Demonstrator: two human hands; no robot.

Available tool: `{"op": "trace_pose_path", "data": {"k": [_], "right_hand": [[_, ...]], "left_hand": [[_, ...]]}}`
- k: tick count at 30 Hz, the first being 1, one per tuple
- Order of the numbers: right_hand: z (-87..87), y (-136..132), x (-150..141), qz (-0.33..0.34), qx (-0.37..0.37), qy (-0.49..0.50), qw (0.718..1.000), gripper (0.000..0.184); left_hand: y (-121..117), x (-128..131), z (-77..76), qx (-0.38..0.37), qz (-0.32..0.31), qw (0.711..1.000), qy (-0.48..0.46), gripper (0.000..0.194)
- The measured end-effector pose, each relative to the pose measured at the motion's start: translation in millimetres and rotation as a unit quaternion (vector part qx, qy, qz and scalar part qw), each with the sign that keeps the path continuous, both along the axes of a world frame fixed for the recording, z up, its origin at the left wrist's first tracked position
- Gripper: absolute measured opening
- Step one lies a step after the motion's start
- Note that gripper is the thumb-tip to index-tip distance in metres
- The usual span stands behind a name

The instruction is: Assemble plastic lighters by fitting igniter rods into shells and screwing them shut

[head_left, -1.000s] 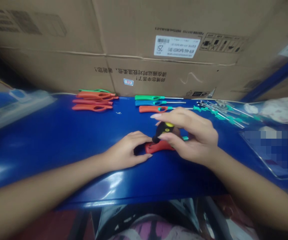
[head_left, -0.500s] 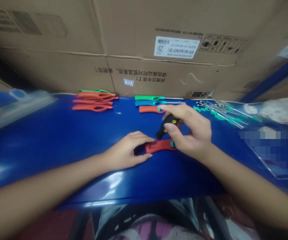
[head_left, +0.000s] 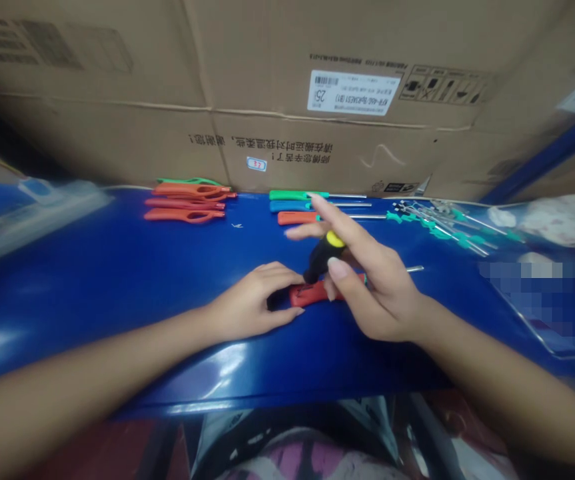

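Note:
A red long-nosed lighter (head_left: 311, 294) lies on the blue table (head_left: 177, 273), its metal tube pointing right past my right hand. My left hand (head_left: 247, 303) is closed on the handle's left end, thumb on the near side and fingers on the far side. In my right hand (head_left: 382, 287) is a black and yellow screwdriver (head_left: 318, 258), tilted, its lower end at the handle. The thumb rests by the screwdriver while the index finger stretches out past its yellow end. The screwdriver's tip is hidden from view.
Behind my hands lie lighters with green (head_left: 292, 195), blue (head_left: 294, 207) and orange (head_left: 297, 218) handles. Several orange-red handle shells (head_left: 184, 215) are at the back left. Metal tubes with green parts (head_left: 437, 230) lie back right. A cardboard box (head_left: 267, 80) stands behind.
My right hand has shifted on the screwdriver and its fingers have spread. The screwdriver has lowered slightly to the left. More of the lighter's tube shows. My left hand stays put.

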State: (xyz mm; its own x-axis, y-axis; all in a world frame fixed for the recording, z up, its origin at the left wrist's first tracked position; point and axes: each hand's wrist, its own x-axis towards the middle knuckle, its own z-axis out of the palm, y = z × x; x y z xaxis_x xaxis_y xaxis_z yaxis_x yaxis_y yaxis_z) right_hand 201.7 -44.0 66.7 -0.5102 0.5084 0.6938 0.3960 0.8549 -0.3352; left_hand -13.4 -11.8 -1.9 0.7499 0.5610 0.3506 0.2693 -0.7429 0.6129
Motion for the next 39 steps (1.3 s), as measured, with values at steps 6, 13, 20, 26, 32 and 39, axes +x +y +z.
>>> {"op": "trace_pose_path", "data": {"k": [6,13,20,26,32,39], "right_hand": [[-4.3,3,0,-0.041,0.103,0.033,0.993,0.031],[-2.9,-1,-1,0.012,-0.069,0.032,0.997,0.043],[-4.8,5,3,-0.065,0.109,0.031,0.992,0.026],[-10.5,7,2,0.008,-0.085,0.053,0.995,0.043],[-9.8,10,5,-0.087,0.095,0.064,0.99,0.025],[-12.0,8,4,0.023,-0.116,0.057,0.991,0.043]], "left_hand": [[-1,1,2.7,-0.002,-0.007,1.0,-0.003,0.019],[0,0,0.5,-0.004,-0.003,1.0,-0.001,0.026],[0,0,0.4,0.004,-0.01,1.0,-0.012,0.034],[1,-1,-1.5,0.002,-0.006,1.0,-0.007,0.032],[1,-1,-0.8,0.001,-0.012,1.0,0.0,0.035],[1,-1,-1.3,0.004,-0.01,1.0,-0.005,0.033]]}}
